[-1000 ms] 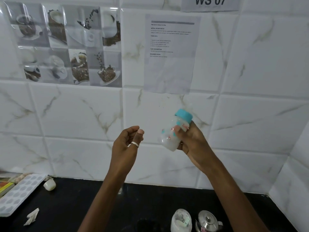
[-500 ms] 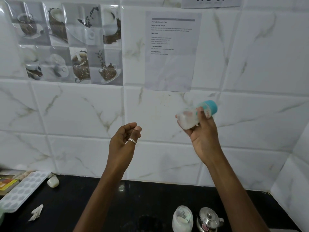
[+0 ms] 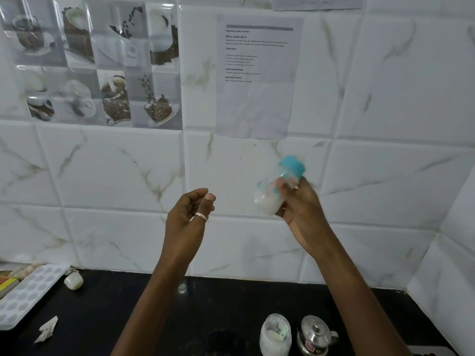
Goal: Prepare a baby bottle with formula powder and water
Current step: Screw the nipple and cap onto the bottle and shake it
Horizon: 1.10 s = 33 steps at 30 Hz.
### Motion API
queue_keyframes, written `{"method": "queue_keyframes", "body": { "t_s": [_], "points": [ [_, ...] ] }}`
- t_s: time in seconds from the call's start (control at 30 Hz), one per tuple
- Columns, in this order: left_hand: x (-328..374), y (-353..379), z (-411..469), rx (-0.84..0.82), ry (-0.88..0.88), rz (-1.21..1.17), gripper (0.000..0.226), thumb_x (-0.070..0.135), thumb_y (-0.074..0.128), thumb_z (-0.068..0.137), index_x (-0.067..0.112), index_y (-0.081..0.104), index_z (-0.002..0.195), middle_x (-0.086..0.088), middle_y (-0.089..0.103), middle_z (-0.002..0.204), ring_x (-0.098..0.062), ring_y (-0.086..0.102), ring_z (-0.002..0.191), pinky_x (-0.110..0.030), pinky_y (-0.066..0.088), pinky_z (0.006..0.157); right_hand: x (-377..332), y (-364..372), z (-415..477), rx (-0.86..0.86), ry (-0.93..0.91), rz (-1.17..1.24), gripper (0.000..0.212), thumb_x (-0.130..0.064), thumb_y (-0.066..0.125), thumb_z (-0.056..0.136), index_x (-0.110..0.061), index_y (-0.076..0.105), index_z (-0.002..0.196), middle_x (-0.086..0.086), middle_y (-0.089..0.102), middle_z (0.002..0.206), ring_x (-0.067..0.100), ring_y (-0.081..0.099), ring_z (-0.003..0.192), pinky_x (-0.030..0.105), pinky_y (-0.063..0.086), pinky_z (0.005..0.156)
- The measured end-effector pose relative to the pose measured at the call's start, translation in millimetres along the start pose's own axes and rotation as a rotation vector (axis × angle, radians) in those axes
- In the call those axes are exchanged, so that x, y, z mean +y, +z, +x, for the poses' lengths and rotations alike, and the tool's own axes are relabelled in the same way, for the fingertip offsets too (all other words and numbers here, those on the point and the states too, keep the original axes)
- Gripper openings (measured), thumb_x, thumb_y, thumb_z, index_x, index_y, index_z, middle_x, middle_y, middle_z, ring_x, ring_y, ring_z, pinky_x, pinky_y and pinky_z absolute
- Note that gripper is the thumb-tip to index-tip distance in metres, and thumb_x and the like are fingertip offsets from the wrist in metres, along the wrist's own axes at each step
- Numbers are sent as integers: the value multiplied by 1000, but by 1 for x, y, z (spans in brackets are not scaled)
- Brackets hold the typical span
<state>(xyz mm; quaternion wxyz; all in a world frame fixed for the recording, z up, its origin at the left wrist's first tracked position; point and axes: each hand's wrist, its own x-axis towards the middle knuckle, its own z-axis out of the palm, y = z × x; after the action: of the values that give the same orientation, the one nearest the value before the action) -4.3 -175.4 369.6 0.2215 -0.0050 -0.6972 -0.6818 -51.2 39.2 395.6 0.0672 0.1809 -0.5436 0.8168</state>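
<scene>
Head view: I see the bottle raised in front of the wall tiles, well above the counter. It is tilted, teal cap up and to the right, base down-left. Motion blur on it. Whitish liquid sits in the lower part. My right hand is clamped around the bottle from the right side, fingers across its middle. My left hand is left of the bottle, apart from it, at about the same height; it is loosely curled, thumb against the fingers, holding nothing I can see. Ring on that thumb.

Above the bottle a printed sheet is stuck to the tiles; text too small to read. On the counter straight below the bottle: a glass jar with white contents, and just right of it a small steel pot with lid. Far below-left of the bottle: a white mould tray, a small white lump beside it, a crumpled paper scrap.
</scene>
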Motion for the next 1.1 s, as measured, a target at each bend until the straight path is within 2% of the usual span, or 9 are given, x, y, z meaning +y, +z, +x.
{"method": "queue_keyframes", "body": {
  "t_s": [0.1, 0.27, 0.37, 0.43, 0.57, 0.73, 0.87, 1.0, 1.1],
  "points": [
    [-1, 0, 0, 0, 4, 3, 47, 56, 63, 83, 28, 67, 120, 11, 77, 105, -8, 72, 103, -43, 55, 103, -7, 0, 5, 133, -79, 248, 67, -38, 73, 85, -8, 47, 139, 24, 60, 135, 41, 60, 126, 53, 56, 96],
    [-1, 2, 1, 6, -4, -10, 49, 57, 64, 80, 27, 67, 120, 9, 77, 107, -8, 73, 101, -44, 55, 103, 7, 7, -4, -38, 43, -139, 70, -48, 85, 74, -22, 53, 130, 8, 67, 120, 29, 67, 117, 50, 57, 95],
    [-1, 2, 0, -6, -1, -1, 48, 56, 63, 82, 28, 67, 120, 9, 77, 107, -8, 72, 102, -43, 54, 104, -4, 2, 2, 98, -61, 171, 56, -34, 69, 87, -15, 50, 136, 8, 68, 120, 28, 66, 118, 52, 57, 95],
    [-2, 1, 0, -2, 4, 4, 47, 56, 63, 83, 28, 67, 120, 9, 77, 106, -8, 72, 103, -44, 54, 104, -7, 1, 6, 146, -96, 223, 60, -37, 69, 86, -12, 47, 137, 12, 67, 125, 33, 64, 123, 52, 56, 97],
    [-1, 3, 1, 1, 1, -1, 48, 56, 63, 82, 28, 67, 120, 10, 77, 106, -8, 72, 102, -44, 54, 104, 0, 5, -3, -19, 52, -91, 85, -54, 87, 65, -19, 50, 134, 7, 67, 121, 30, 67, 118, 48, 58, 93],
    [-1, 2, 1, -4, 3, -3, 48, 57, 64, 81, 28, 67, 120, 10, 77, 106, -9, 72, 103, -45, 54, 104, -6, 1, 3, 184, -93, 149, 51, -36, 67, 91, -13, 47, 132, 6, 72, 114, 28, 69, 114, 50, 57, 95],
    [0, 3, 2, 4, 1, -4, 49, 58, 63, 80, 29, 67, 119, 10, 77, 105, -8, 72, 102, -44, 54, 104, 6, 3, -9, -39, 32, -205, 63, -51, 75, 75, -25, 52, 127, 5, 66, 120, 31, 66, 119, 50, 57, 96],
    [0, 1, 0, -4, 9, -8, 48, 56, 63, 82, 28, 67, 120, 10, 77, 106, -8, 72, 102, -43, 54, 104, 0, -2, -1, 159, -54, 56, 70, -48, 76, 75, -20, 49, 133, 3, 71, 118, 23, 70, 114, 54, 55, 98],
    [0, 0, 1, 7, 11, -7, 48, 57, 64, 81, 28, 67, 120, 10, 77, 105, -8, 73, 102, -43, 55, 103, 3, -2, -5, 55, 7, -120, 73, -54, 84, 73, -23, 51, 131, 12, 66, 124, 30, 67, 118, 48, 58, 93]
  ]
}}
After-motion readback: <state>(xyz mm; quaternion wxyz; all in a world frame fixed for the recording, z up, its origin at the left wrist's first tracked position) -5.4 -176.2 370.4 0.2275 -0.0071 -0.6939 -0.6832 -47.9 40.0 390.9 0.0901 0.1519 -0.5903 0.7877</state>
